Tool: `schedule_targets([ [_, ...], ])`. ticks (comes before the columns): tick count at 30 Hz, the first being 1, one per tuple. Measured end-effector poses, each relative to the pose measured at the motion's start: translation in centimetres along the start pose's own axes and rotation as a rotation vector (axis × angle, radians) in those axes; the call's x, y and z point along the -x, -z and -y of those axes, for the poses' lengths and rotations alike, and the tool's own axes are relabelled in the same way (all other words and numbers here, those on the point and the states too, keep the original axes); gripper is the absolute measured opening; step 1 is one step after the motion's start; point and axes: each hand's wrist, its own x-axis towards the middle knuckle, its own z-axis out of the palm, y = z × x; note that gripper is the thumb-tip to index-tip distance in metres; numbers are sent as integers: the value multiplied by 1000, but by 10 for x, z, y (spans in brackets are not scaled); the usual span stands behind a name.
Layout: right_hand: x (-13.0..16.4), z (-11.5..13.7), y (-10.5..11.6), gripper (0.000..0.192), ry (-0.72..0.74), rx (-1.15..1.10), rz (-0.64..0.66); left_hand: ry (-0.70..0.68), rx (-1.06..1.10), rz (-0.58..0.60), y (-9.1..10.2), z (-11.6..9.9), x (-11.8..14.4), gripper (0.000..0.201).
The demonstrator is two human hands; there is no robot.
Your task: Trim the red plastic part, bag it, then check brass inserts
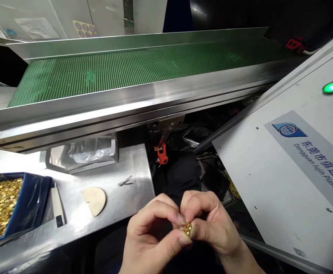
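Observation:
Small gold-coloured metal parts [188,229] show between the fingertips of both hands, low in the middle of the view. My left hand [156,232] pinches them from the left with thumb and forefinger. From the right, the thumb and forefinger of my right hand [212,222] close on the same parts. How many pieces there are and their exact shape are partly hidden by the fingers. Many similar gold-coloured parts [0,205] fill a blue bin [35,198] at the far left.
A green ribbed conveyor belt [132,68] with metal side rails crosses behind. On the metal table [137,163] lie a cutter-like tool [58,205], a beige half-disc [95,200] and a small metal piece [125,181]. An orange air gun [162,154] hangs beyond; a white machine panel [257,163] stands right.

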Motion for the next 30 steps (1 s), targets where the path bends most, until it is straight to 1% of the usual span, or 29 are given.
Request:
schedule_targets([
  [3,-1,-1,-1,9,13,-35,2,7,40,12,1,1,1,13],
  [8,-3,-2,-3,8,-9,-59,1,-9,73,13,2,3,2,14],
  [15,-5,-2,-3,10,-32,-137,46,-16,55,0,4,5,3,14],
  [19,-5,-2,-3,10,-41,-142,58,-10,42,-9,3,6,2,15],
  [27,-3,-2,-3,11,-45,-142,50,24,56,2,6,4,3,15],
  [30,-1,-5,-5,9,-45,-130,40,10,8,-14,7,4,5,13],
])
